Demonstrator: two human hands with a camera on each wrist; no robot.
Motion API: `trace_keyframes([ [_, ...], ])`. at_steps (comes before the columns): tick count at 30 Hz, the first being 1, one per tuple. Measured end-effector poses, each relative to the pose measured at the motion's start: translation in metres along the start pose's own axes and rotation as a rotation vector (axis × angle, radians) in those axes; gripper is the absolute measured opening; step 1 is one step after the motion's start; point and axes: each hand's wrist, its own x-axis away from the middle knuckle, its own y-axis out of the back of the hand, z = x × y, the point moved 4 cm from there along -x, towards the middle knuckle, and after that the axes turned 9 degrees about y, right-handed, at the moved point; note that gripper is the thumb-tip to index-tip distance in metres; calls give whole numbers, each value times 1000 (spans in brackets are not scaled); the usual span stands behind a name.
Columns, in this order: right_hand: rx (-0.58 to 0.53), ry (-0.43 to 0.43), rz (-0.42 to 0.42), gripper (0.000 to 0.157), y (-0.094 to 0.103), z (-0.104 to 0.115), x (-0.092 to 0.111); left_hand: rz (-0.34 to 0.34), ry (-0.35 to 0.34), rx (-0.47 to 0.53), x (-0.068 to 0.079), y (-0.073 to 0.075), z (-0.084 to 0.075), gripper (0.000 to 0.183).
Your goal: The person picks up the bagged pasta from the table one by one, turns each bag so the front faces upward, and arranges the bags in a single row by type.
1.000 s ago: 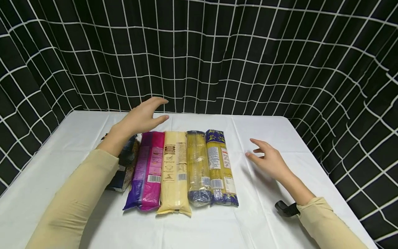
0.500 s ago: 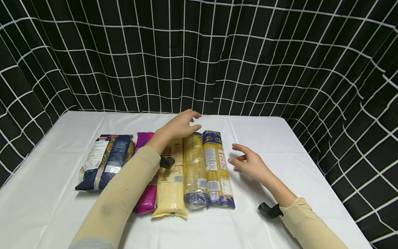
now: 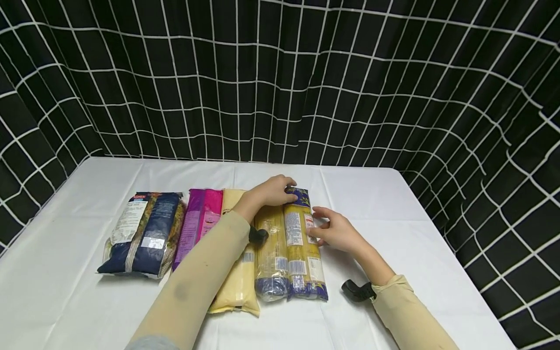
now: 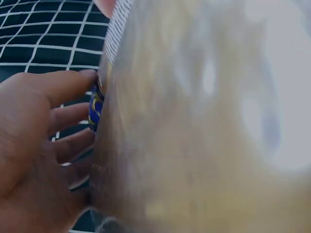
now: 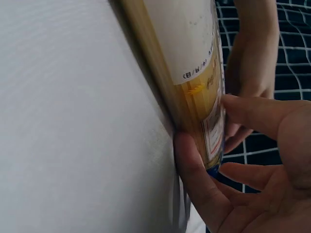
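Note:
A spaghetti pack (image 3: 302, 248) with blue ends lies at the right end of a row of packs. My left hand (image 3: 273, 189) reaches across the row, thumb and index tip right at this pack's far blue end. In the left wrist view, a clear pack (image 4: 194, 126) fills most of the picture, with my left fingers beyond its edge. My right hand (image 3: 339, 233) is at the spaghetti pack's right side, thumb over its edge. In the right wrist view, one finger (image 5: 187, 150) lies low along the pack's side, near the table. Both hands' fingers look loosely bent.
Left of it on the white-covered table (image 3: 372, 194) lie another clear spaghetti pack (image 3: 271, 262), a cream pack (image 3: 238, 291), a magenta pack (image 3: 203, 214) and a navy pasta bag (image 3: 148, 233). My left forearm overlaps several of them. A black grid-patterned curtain (image 3: 245, 87) surrounds the table.
My left hand has moved right and down, from above the magenta pack to the far end of the rightmost spaghetti pack. My right hand has moved left to that pack's side.

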Motion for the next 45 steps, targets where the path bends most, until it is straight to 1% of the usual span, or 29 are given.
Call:
trace_keyframes([
  [4, 4, 16, 18, 70, -1, 0, -3, 17, 34, 26, 1, -3, 1, 54],
  [8, -8, 13, 24, 67, 1, -1, -5, 5, 32, 48, 1, -3, 2, 54],
  [10, -16, 14, 23, 67, 3, -2, -5, -19, 27, 83, -1, -4, 4, 53],
  [15, -68, 13, 10, 67, 4, -3, -5, -89, 8, 206, -1, -4, 9, 48],
  [22, -209, 19, -27, 67, 4, -5, -8, -162, -49, 273, 4, 2, 5, 44],
  [24, -222, 25, -35, 66, 4, -4, -7, -188, -63, 305, 7, 6, 3, 44],
  [29, -224, 52, -78, 65, 6, 2, -6, -245, -88, 389, 16, 14, -3, 45],
  [34, -248, 79, -137, 67, 8, 10, -3, -270, -85, 439, 26, 20, -7, 45],
  [37, -244, 89, -169, 67, 9, 15, -1, -287, -84, 457, 31, 21, -8, 44],
  [41, -220, 102, -214, 66, 9, 21, 3, -308, -62, 486, 35, 20, -7, 43],
  [45, -170, 139, -246, 64, 11, 29, 7, -295, -49, 504, 34, 18, -7, 45],
])
